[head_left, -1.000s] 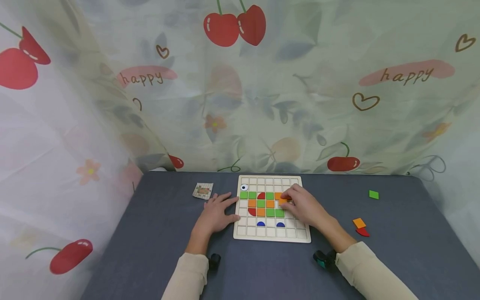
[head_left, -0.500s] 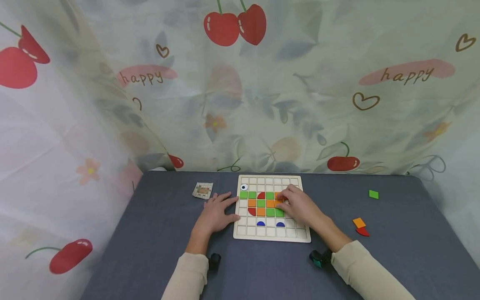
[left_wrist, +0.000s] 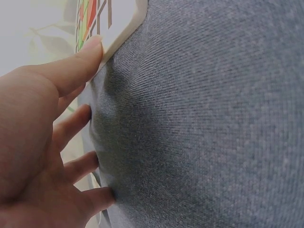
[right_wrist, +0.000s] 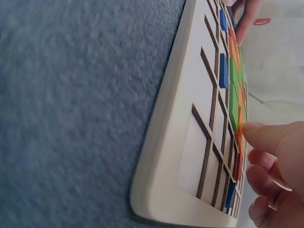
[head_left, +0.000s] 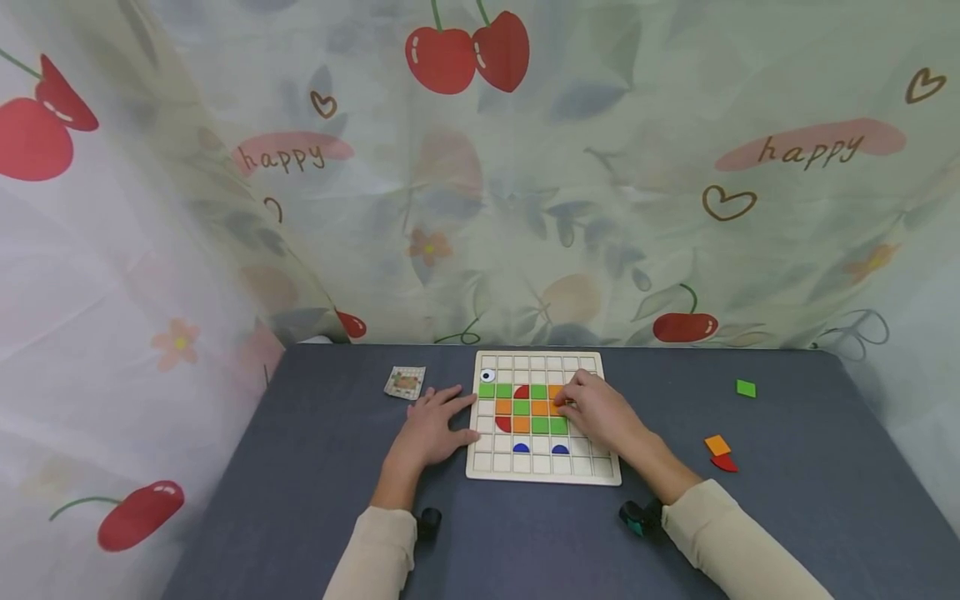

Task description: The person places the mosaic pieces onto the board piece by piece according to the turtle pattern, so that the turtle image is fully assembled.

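A wooden grid board (head_left: 543, 468) lies on the table, with green, orange and red tiles set in its middle rows. My right hand (head_left: 602, 412) is over the board's right half, its thumb and index finger at an orange square tile (head_left: 555, 409) in the grid. In the right wrist view the thumb (right_wrist: 259, 135) presses against the orange tile's edge, with the other fingers curled behind. My left hand (head_left: 431, 427) has its fingers spread at the board's left edge. The left wrist view shows its thumb (left_wrist: 78, 66) on the board's rim and the other fingertips on the cloth.
A small picture card (head_left: 406, 382) lies beyond the left hand. Off to the right are a green tile (head_left: 746, 388), an orange tile (head_left: 717, 445) and a red quarter-round piece (head_left: 724, 462). A patterned curtain (head_left: 525, 208) stands behind the table's far edge.
The right hand has shifted slightly left and lowered the orange square tile into a grid cell beside the other orange one. The left hand has stayed in place.
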Demonstrator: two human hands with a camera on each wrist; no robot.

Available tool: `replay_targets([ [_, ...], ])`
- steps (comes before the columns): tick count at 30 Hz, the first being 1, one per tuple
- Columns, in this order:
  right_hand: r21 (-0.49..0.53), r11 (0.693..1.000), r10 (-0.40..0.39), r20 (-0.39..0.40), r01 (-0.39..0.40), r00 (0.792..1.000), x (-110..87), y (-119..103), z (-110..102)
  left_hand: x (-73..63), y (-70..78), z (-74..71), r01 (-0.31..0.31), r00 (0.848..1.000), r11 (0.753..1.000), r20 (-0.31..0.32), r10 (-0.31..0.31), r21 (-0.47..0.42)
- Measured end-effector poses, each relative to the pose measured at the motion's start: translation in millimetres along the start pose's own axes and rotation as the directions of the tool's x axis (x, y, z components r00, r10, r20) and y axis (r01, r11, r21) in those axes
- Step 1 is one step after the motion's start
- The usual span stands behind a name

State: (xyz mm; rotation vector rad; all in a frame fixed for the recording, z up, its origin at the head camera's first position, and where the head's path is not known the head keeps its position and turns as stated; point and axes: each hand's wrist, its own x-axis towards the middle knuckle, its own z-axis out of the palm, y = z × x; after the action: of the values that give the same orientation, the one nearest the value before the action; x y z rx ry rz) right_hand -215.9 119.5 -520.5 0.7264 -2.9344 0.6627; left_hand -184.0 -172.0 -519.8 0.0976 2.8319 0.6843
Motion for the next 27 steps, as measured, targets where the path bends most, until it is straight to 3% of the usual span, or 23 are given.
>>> replay_targets([
  [4, -0.05, 0.998, -0.036, -0.025, 0.035, 0.999, -0.8, 0, -2, 0.1, 0.3, 0.8, 0.007, 1.0, 1.0, 0.001, -0.007, -0.006],
  [15, -0.148, 0.982, -0.117, 0.036, 0.121, 0.992, -5.2, 4, -4, 1.0, -0.8, 1.3, 0.008, 1.0, 1.0, 0.001, -0.008, 0.002],
  [20, -0.19, 0.98, -0.045, 0.046, 0.053, 0.998, -9.2, 7, -11, 1.2, -0.9, 2.2, 0.007, 1.0, 1.0, 0.008, -0.007, 0.003],
  [27, -0.257, 0.957, 0.157, 0.057, -0.137, 0.986, -24.3, 26, -39, -0.5, 0.9, 0.1, 0.003, 1.0, 1.0, 0.002, -0.003, 0.004],
])
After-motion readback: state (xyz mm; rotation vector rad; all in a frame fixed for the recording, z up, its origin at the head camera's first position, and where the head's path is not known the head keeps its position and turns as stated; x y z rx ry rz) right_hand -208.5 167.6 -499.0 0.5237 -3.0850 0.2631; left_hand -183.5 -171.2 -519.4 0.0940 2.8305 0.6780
